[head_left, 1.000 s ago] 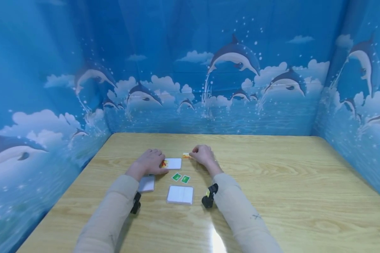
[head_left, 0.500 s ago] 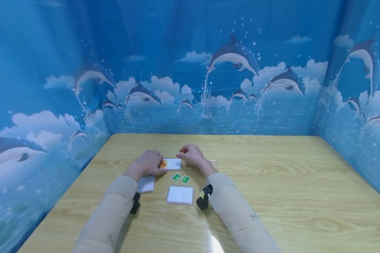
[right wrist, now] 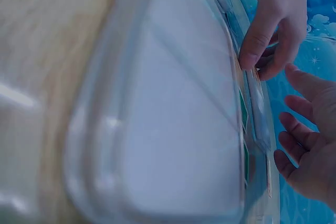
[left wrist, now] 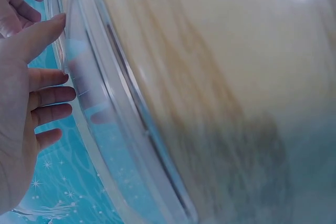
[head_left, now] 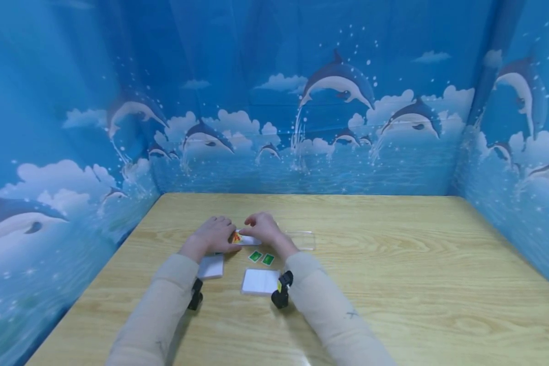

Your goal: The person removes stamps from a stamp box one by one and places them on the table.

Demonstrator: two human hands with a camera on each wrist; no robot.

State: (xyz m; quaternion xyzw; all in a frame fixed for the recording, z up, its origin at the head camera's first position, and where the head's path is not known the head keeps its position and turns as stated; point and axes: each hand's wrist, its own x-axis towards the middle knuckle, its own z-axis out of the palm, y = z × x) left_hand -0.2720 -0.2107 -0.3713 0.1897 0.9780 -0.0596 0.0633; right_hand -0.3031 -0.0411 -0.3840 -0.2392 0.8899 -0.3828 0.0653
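My left hand (head_left: pixel 212 235) grips the left end of a flat white case (head_left: pixel 251 241) in the head view. A small orange-and-red picture card (head_left: pixel 237 237) shows at its fingertips. In the right wrist view, the left hand's thumb and fingers (right wrist: pixel 253 60) curl at the case's edge. My right hand (head_left: pixel 264 230) hovers over the case's right part and covers some of it. Seen from the right wrist, its thumb and fingers (right wrist: pixel 315 129) are spread, with nothing visible between them. Two small green cards (head_left: pixel 255 256) lie just in front of the case.
A clear plastic box (head_left: pixel 300 241) sits right of the right hand. A white stack (head_left: pixel 212 267) lies near the left forearm. A clear case with white contents (head_left: pixel 258 282) rests near the middle, partly overlapped by the right wrist camera (head_left: pixel 281 291). Dolphin-print cloth surrounds the wooden table (head_left: pixel 416 264).
My right hand has moved left from beside another small orange card to above the white case. That card is no longer visible, and the clear box is uncovered. My left hand stays nearly still.
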